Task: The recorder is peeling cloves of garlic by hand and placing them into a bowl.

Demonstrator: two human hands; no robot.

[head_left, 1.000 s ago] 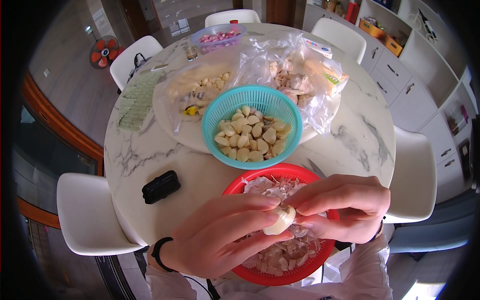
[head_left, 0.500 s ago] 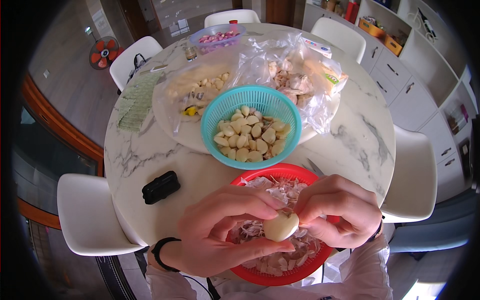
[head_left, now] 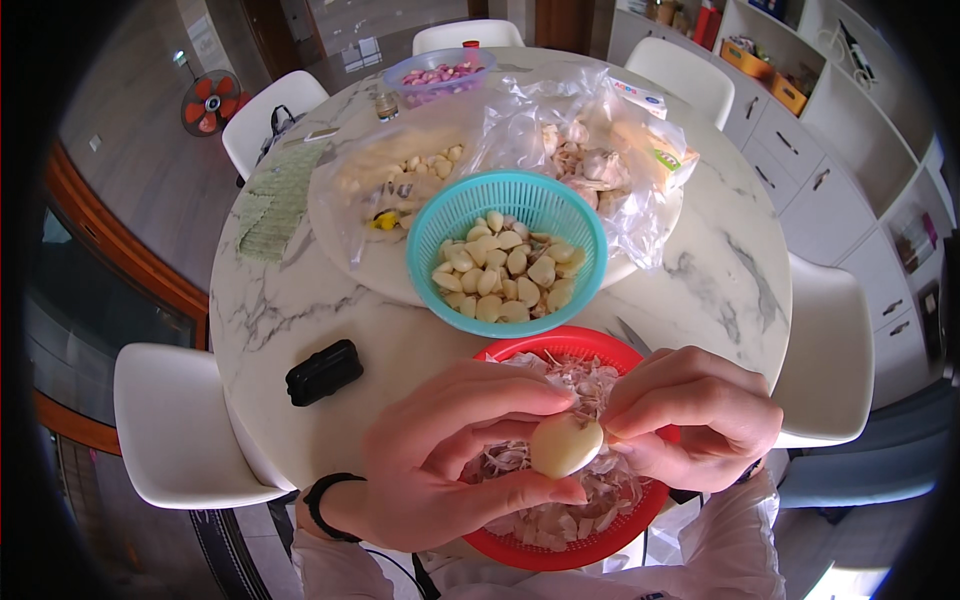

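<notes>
My left hand holds a pale, peeled-looking garlic clove between thumb and fingers. Close against the clove's right end, my right hand is closed in a pinch; what its fingertips grip is too small to make out. Both hands are over a red plastic basket that holds loose papery garlic skins. Just beyond it stands a turquoise basket with many peeled cloves inside. Part of a knife blade shows behind the red basket's rim, the rest hidden by my right hand.
A clear bag of whole garlic bulbs and another with small cloves lie behind the turquoise basket. Farther back sits a bowl of purplish shallots. To the left are a black case and a green cloth. White chairs surround the marble table.
My right hand has shifted slightly right, its fingertips drawing a little away from the clove. The left hand still holds the clove, now turned a bit.
</notes>
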